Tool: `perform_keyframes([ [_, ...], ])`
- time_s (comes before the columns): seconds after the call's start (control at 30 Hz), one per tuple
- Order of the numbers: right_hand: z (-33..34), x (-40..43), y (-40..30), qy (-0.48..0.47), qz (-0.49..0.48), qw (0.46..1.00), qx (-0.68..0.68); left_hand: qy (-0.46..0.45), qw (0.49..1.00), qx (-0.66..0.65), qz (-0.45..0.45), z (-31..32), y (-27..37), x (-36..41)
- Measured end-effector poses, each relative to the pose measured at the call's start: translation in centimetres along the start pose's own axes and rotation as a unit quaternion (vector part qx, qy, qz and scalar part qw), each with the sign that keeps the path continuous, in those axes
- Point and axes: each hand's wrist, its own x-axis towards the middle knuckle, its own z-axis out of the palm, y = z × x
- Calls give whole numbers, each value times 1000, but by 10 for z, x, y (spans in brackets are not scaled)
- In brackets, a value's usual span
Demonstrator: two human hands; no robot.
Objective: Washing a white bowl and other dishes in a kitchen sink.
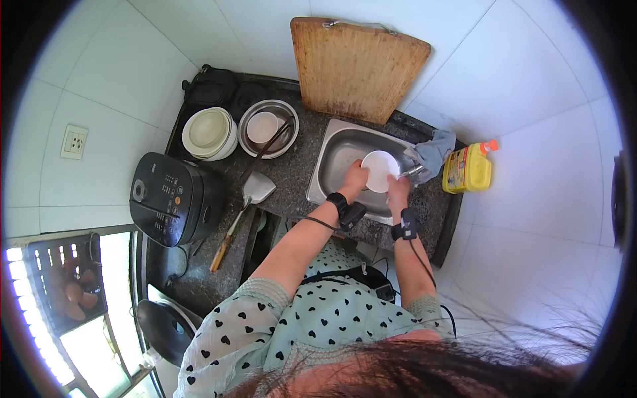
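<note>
A small white bowl (380, 171) is held over the stainless steel sink (334, 160), just beside the metal faucet (412, 171). My left hand (354, 178) grips its left rim. On the lower right edge of the bowl, my right hand (398, 191) has hold as well, close under the faucet's spout. The fingers behind the bowl are hidden. A grey-blue cloth (435, 151) drapes over the base of the faucet. Whether water is running cannot be made out clearly.
Left of the sink stand a steel basin (294, 130) with a bowl and chopsticks, stacked bowls (208, 133), a spatula (242, 214) and a black rice cooker (169, 199). A wooden cutting board (356, 69) leans on the wall. A yellow detergent bottle (467, 169) stands right.
</note>
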Motion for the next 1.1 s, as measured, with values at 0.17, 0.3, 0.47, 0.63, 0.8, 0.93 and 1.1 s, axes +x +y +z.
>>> perform_keyframes([
  [0.17,3,4,16,135,-212,964,-88,-64,972,-203,-96,12,-11,-19],
  [0.3,1,-30,-32,166,-204,930,-258,-150,949,-253,-113,14,-21,-17],
  [0.47,-7,0,10,201,-308,926,-82,-92,944,-314,-47,30,-16,-10],
  [0.63,0,-19,-13,-21,81,969,234,37,982,-118,144,36,-18,-16],
  [0.8,-4,-5,-8,-121,132,962,205,115,983,87,113,22,7,-25],
  [0.93,-6,8,-2,-190,135,917,325,180,955,116,204,8,22,-30],
  [1.1,-3,-2,0,-222,145,847,461,211,922,192,263,-7,43,-40],
])
